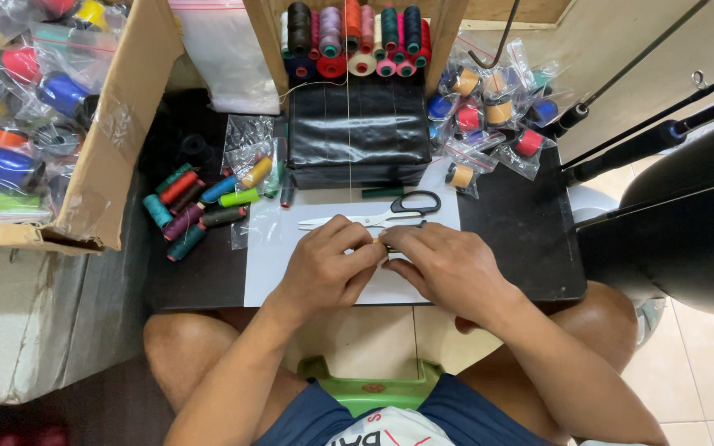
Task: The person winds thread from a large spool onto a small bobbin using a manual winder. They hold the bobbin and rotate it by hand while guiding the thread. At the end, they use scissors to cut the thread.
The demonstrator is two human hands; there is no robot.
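Note:
My left hand and my right hand meet fingertip to fingertip over a white sheet on a dark low table. Together they pinch a small object, mostly hidden by the fingers; a thin thread runs up from it toward the spool rack. Black-handled scissors lie open on the sheet just beyond my fingers.
A wooden rack of coloured thread spools stands behind a black box. Loose spools lie at left, bagged spools at right. A cardboard box of bagged spools sits far left. Dark rods lean at right.

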